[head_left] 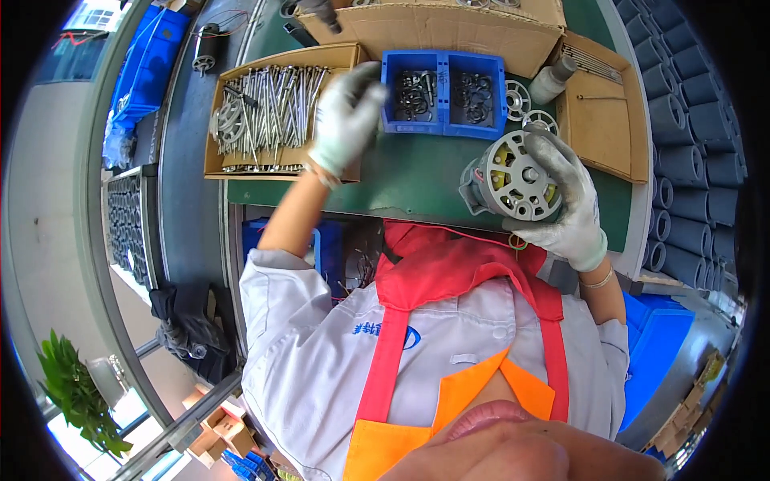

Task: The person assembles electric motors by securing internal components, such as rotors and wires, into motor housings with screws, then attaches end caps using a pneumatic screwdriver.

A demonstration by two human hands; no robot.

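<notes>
Motor (521,191), one, grey, with round slotted end cover and central shaft; yellow showing through the slots. Location: above the green desk (417,184), toward its near edge, right of the middle; whether its underside touches the desk cannot be told. End cover tilted toward the wearer.

Right hand (571,200), white glove, grey on the fingers: fingers clamped on the motor, thumb under the lower rim, the others at its upper right.

Left hand (349,120), white glove, blurred: raised between screw tray and blue bin; cannot tell whether its fingers are apart or together, or hold anything.

Screw tray (353,58), cardboard, left: long metal screws (277,104), heaped, mostly lengthwise; round metal part lying on them at the left.

Blue bin (443,88), two compartments: small metal pieces in each, some ring-shaped.

Metal rings (516,100), two, openwork, right of the bin, one just behind the motor.

Bottle (549,82), white, upright, beside the rings.

Open carton (597,140), right: thin rod (601,98) across it.

Large carton (441,30), behind the bin.

Grey tubes (682,160), stacked, far right, beyond the desk.
</notes>
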